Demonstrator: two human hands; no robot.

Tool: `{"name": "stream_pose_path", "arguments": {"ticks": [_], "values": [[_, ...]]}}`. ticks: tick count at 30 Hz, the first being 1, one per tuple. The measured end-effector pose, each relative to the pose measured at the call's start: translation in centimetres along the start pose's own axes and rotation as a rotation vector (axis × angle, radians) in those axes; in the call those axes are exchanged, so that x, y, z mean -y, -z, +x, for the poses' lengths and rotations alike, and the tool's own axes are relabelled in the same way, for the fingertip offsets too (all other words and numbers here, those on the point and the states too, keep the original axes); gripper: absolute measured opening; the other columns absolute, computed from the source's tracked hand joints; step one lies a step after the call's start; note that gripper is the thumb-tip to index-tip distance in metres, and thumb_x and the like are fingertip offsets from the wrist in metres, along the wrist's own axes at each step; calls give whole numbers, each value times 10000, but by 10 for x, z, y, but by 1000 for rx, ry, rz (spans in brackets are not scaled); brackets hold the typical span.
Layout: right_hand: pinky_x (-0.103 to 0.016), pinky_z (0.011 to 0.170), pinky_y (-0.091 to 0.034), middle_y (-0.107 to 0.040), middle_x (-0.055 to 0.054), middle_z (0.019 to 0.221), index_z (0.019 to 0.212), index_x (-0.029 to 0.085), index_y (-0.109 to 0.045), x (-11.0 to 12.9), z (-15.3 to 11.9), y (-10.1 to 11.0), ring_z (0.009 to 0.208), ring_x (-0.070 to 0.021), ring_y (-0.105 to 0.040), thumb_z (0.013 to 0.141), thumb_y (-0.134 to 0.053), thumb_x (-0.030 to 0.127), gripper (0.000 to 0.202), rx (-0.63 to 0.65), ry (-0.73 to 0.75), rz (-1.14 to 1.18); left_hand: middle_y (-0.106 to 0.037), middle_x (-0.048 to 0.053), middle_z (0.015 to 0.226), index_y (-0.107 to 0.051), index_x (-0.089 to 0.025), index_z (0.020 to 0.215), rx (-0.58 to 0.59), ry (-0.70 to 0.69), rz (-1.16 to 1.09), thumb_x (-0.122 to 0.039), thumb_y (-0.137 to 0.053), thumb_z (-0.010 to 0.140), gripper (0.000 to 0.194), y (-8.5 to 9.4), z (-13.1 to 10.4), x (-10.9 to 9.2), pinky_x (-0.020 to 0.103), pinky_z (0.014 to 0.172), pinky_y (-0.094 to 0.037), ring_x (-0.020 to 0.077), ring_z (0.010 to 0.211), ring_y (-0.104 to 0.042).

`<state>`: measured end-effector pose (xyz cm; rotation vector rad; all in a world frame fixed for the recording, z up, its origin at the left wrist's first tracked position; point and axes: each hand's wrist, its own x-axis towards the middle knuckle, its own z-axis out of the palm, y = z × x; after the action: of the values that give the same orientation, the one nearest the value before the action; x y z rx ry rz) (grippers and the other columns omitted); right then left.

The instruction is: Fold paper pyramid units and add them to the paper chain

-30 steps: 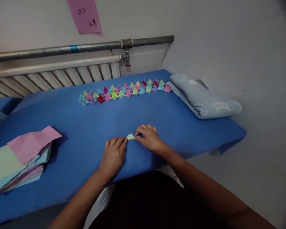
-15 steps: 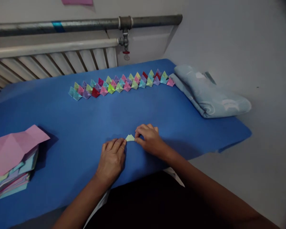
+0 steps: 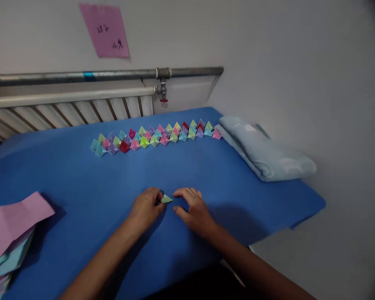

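Observation:
A small pale green folded paper piece (image 3: 166, 199) is pinched between the thumb and fingers of my left hand (image 3: 146, 206), its pointed end sticking out to the right. Just right of that point, my right hand (image 3: 194, 210) is open, with thumb and forefinger apart and nothing between them. Both hands are over the blue-covered surface (image 3: 112, 179). Beyond them, several folded paper pieces (image 3: 154, 141) in pink, green, blue, purple and red stand in staggered rows.
At the left edge lies a stack of coloured paper (image 3: 15, 258) with a creased pink sheet (image 3: 15, 223) on top. A folded light-blue blanket (image 3: 265, 152) rests at the right by the wall. Behind are a radiator (image 3: 71, 110) and a metal pipe (image 3: 121, 75).
The view has tilted up, showing more of the pink wall sheet. My left hand has closed on the green folded paper, which was flat between both hands; my right hand has let go and opened.

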<state>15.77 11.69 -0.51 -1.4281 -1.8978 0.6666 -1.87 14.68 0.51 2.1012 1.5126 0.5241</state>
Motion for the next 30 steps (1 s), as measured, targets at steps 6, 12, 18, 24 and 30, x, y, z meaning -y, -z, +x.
{"name": "stream_pose_path", "arguments": {"ticks": [6, 12, 18, 24, 30], "values": [[-280, 748, -487, -625, -20, 915, 917, 222, -576, -27, 67, -19, 813, -151, -591, 694, -454, 133, 270, -240, -142, 430, -552, -20, 637, -534, -202, 694, -255, 52, 27, -187, -563, 764, 77, 5, 49, 24, 253, 556, -343, 139, 572, -508], [-264, 721, -495, -599, 3, 813, 846, 216, -555, -21, 136, -45, 742, -139, -576, 745, -458, 238, 142, -204, -107, 496, -556, -21, 700, -552, -198, 748, -329, 50, -66, -240, -555, 796, 64, 8, 56, 51, 251, 607, -403, 133, 616, -522], [-282, 770, -489, -617, -11, 860, 760, 224, -587, -16, 139, -50, 839, -157, -594, 720, -481, 219, 114, -96, -37, 519, -597, -5, 787, -597, -195, 848, -293, -2, -152, -174, -578, 754, 98, 9, 55, 54, 266, 656, -457, 134, 685, -557], [-302, 783, -487, -617, -29, 873, 718, 218, -594, -17, 132, -40, 869, -170, -602, 722, -516, 204, 79, -9, 35, 507, -615, 24, 881, -615, -197, 940, -268, -20, -203, -170, -573, 747, 200, 17, 48, 52, 286, 684, -487, 149, 754, -575], [-266, 663, -468, -610, -22, 845, 729, 212, -606, -12, 123, -31, 732, -139, -573, 761, -547, 184, 73, 80, 120, 369, -618, 26, 881, -640, -190, 917, -297, -28, -270, -248, -583, 838, 113, 18, 47, 49, 262, 670, -480, 124, 717, -559]]}}
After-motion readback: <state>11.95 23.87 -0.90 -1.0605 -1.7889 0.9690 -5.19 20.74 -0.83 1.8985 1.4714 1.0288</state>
